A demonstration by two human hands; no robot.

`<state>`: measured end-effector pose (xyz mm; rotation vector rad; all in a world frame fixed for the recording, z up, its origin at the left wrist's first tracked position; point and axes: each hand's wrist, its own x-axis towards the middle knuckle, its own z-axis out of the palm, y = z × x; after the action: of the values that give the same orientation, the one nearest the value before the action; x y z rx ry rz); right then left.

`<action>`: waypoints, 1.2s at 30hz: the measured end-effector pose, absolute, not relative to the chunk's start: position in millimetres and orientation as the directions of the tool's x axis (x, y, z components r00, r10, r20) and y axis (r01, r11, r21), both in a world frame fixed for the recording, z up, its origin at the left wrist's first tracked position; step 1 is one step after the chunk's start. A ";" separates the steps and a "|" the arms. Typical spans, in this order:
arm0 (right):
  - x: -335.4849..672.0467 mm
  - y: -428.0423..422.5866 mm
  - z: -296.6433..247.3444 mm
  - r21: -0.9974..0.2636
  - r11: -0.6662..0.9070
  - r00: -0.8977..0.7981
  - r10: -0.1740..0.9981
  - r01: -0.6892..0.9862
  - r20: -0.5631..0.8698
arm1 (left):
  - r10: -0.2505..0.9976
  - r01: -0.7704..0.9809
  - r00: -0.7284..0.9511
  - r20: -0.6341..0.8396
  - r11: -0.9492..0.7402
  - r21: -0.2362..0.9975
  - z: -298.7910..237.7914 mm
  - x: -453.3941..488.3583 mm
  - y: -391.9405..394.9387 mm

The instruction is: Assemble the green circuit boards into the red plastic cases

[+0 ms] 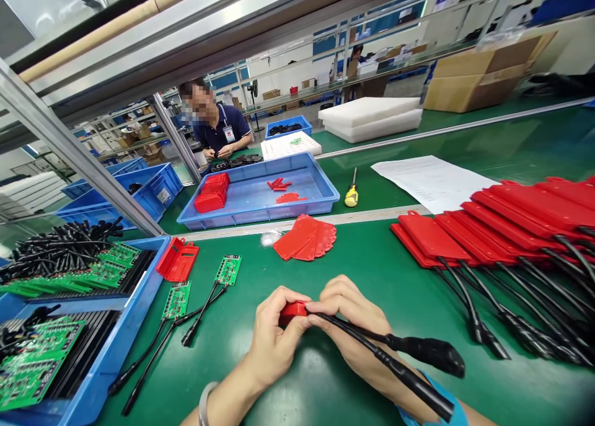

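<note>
My left hand (274,336) is closed around a small red plastic case (292,312) above the green work surface. Fingers hide most of the case. My right hand (356,311) pinches the two black cables (367,342) where they meet the case's right end; the cables run down to the right, ending in thick black connectors. Left of my hands lie two green circuit boards (229,270) with black leads, and a red case shell (178,260). Just beyond my hands is a fan of flat red panels (307,237).
On the left, blue bins (134,317) hold more wired boards. Red cased units (465,234) with cables are piled at right. Behind are a blue tray (251,196) of red parts, a yellow screwdriver (352,195) and a paper sheet (432,175). A co-worker (227,125) sits across.
</note>
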<state>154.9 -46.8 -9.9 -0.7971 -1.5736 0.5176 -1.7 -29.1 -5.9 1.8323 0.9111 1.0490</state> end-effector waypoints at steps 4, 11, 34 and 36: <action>151.4 -46.8 -9.4 -0.734 0.643 0.013 0.750 0.217 0.661 | 0.886 0.200 0.345 0.309 -0.391 0.898 -8.7 2.1 -31.3; 151.7 -39.8 -0.4 -0.830 0.546 -0.021 0.837 0.112 0.547 | 0.894 0.141 0.327 0.307 -0.368 0.919 -10.2 -0.8 -27.5; 160.1 -42.1 -8.2 -0.768 0.618 -0.057 0.784 0.171 0.618 | 0.775 0.161 0.418 0.473 -0.576 0.802 -10.5 -9.9 -27.6; 158.3 -44.1 -6.3 -0.756 0.634 -0.047 0.770 0.163 0.636 | 0.781 0.174 0.431 0.452 -0.563 0.808 -9.9 -9.9 -27.9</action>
<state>158.3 -44.1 -6.3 -0.7990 -1.5722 0.5888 -9.9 -27.9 -9.9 1.9952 0.8026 1.1243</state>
